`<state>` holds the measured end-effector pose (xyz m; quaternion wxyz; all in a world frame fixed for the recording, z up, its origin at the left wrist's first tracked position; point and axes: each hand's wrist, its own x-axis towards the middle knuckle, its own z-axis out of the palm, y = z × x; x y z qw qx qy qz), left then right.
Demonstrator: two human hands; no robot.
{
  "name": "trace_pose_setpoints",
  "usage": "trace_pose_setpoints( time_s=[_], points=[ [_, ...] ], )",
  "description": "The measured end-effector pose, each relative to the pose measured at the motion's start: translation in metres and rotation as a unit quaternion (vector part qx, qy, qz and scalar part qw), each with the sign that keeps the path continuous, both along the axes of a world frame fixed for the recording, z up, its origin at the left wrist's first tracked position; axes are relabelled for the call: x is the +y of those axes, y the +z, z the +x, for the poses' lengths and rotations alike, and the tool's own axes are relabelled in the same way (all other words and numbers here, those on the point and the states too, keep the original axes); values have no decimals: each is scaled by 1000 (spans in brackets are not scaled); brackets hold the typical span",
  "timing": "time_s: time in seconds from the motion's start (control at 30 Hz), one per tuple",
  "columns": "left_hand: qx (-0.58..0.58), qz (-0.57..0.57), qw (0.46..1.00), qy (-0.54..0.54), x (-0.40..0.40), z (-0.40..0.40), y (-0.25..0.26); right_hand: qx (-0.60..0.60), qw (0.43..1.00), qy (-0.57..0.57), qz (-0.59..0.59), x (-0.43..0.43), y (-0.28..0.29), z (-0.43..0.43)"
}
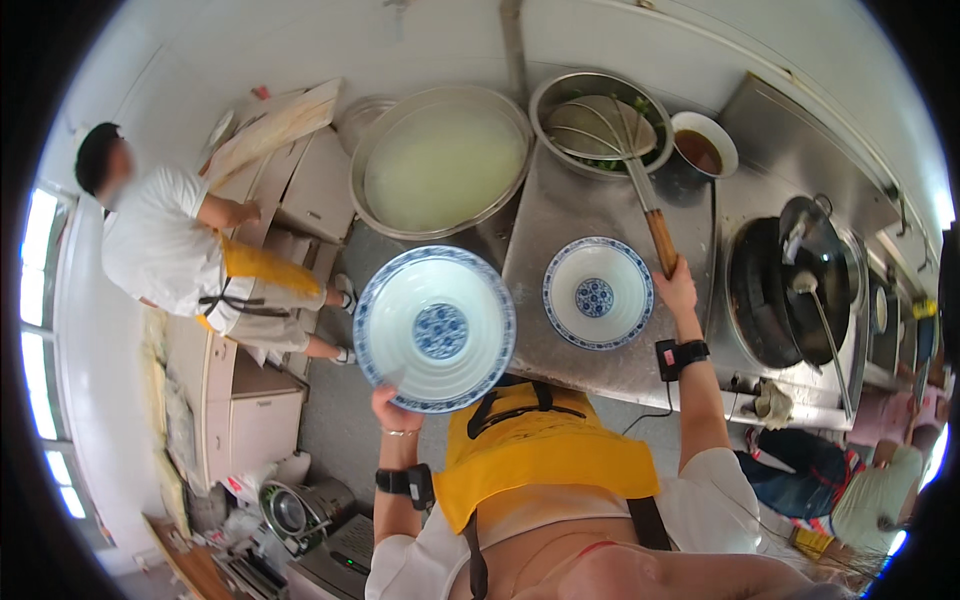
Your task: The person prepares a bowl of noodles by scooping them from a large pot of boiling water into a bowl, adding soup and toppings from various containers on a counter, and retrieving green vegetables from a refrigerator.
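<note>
My left hand grips the near rim of a blue-and-white patterned bowl, held up left of the steel counter with nothing in it. A second such bowl stands on the counter, also with nothing inside. My right hand is closed on the wooden handle of a wire skimmer. The skimmer's head lies over a steel basin that holds leafy greens. A large pot of cloudy, pale liquid stands beyond the held bowl.
A white bowl of brown liquid stands beside the basin. Dark woks and a ladle are on the right-hand range. A co-worker in a yellow apron stands at the cabinets on the left. Other people are at the far right.
</note>
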<state>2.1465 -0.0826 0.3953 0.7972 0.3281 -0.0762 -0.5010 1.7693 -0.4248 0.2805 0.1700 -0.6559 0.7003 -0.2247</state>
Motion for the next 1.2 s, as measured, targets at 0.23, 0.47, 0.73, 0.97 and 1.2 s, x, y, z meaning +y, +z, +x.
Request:
trace_pose_setpoints(
  time_s=[0.23, 0.47, 0.73, 0.97, 1.2],
  points=[
    [-22, 10, 987, 156, 95, 56, 8, -82, 995, 54, 24, -12, 84, 7],
    [37, -26, 980, 196, 95, 136, -7, -507, 816, 212, 180, 43, 163, 140],
    [13, -51, 989, 140, 105, 282, -6, -550, 707, 299, 330, 93, 197, 470],
    [0, -40, 990, 132, 125, 387, -14, -517, 720, 272, 375, 52, 180, 609],
    [37, -36, 981, 184, 156, 429, -44, -574, 779, 141, 211, 20, 155, 553]
  ],
)
